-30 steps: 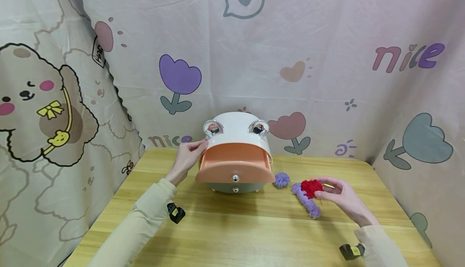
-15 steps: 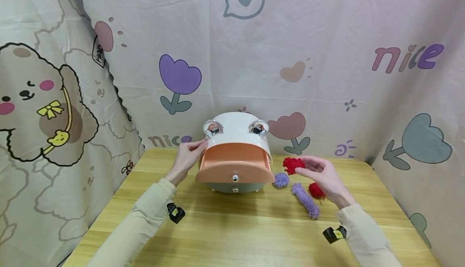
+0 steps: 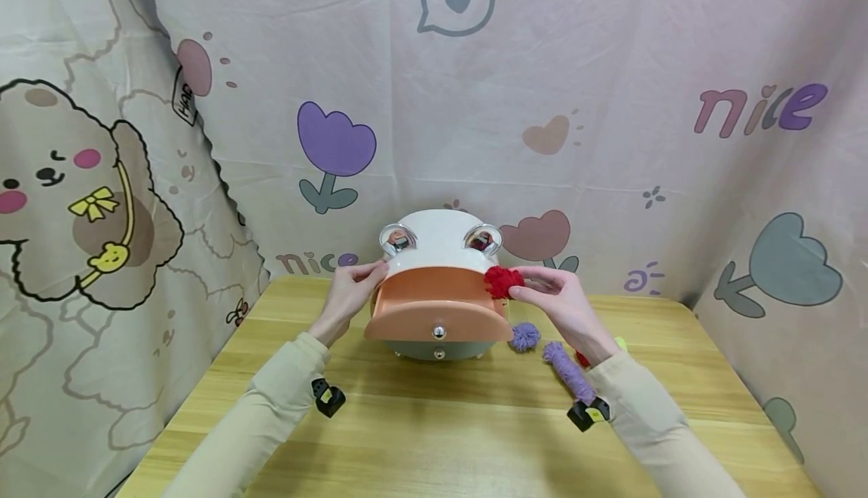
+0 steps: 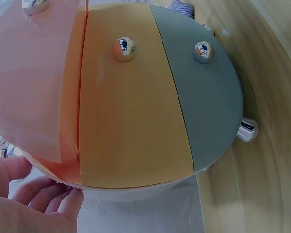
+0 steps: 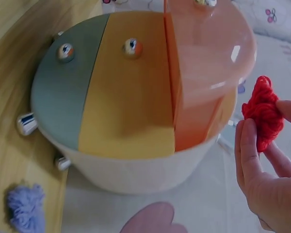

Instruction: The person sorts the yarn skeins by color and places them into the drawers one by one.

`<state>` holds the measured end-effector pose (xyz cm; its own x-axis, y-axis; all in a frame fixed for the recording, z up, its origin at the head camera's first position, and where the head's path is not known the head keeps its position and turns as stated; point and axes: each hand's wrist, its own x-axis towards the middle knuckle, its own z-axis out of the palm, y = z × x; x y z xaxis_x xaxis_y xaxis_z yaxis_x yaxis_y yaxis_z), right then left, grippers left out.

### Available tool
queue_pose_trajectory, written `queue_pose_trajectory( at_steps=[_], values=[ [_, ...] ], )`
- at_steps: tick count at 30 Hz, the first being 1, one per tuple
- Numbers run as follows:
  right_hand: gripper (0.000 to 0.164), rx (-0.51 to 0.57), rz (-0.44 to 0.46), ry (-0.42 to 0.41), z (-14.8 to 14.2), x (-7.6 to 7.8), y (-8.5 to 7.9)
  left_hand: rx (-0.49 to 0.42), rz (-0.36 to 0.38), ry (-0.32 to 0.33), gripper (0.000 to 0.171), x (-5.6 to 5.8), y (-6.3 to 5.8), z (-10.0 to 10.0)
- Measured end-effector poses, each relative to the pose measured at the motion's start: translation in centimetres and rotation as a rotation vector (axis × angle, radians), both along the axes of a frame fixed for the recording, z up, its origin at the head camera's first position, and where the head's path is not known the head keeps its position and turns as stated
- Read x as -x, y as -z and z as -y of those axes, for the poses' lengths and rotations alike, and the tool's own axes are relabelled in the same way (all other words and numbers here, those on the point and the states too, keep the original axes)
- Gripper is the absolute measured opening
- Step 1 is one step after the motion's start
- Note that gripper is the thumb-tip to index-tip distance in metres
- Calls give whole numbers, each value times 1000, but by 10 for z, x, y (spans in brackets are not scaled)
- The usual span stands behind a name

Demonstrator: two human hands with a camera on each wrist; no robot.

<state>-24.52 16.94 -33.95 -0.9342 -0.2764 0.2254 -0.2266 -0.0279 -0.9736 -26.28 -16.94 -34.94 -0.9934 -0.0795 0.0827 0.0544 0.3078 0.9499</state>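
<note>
1. Nearest on the table: a purple roll, a purple ball beyond.
2. Right hand pinches red yarn beside the open drawer; a light pinch should avoid snagging.
3. Left hand grips the cabinet, best kept steady.
4. Half a second ago, the red yarn was farther right.

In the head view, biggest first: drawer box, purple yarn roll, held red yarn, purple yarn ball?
1. Drawer box
2. Purple yarn roll, partly covered
3. Held red yarn and purple yarn ball: too alike to rank
</note>
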Motion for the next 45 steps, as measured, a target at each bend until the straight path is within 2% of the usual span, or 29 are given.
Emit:
queue_pose_trajectory(
  at_steps=[10,17,26,37,45],
  values=[
    [31,-59,-32,6,32,6,-14,2,11,-4,42,0,0,0],
    [32,-91,-67,-32,54,8,-21,8,-11,-8,40,0,0,0],
    [33,-95,-7,-76,75,8,-24,-1,-21,-11,39,1,0,0],
    [34,-132,-52,-74,88,10,-26,-4,-15,-10,40,0,0,0],
    [40,-95,-58,-74,81,8,-25,-1,2,-5,41,0,-1,0]
  ],
)
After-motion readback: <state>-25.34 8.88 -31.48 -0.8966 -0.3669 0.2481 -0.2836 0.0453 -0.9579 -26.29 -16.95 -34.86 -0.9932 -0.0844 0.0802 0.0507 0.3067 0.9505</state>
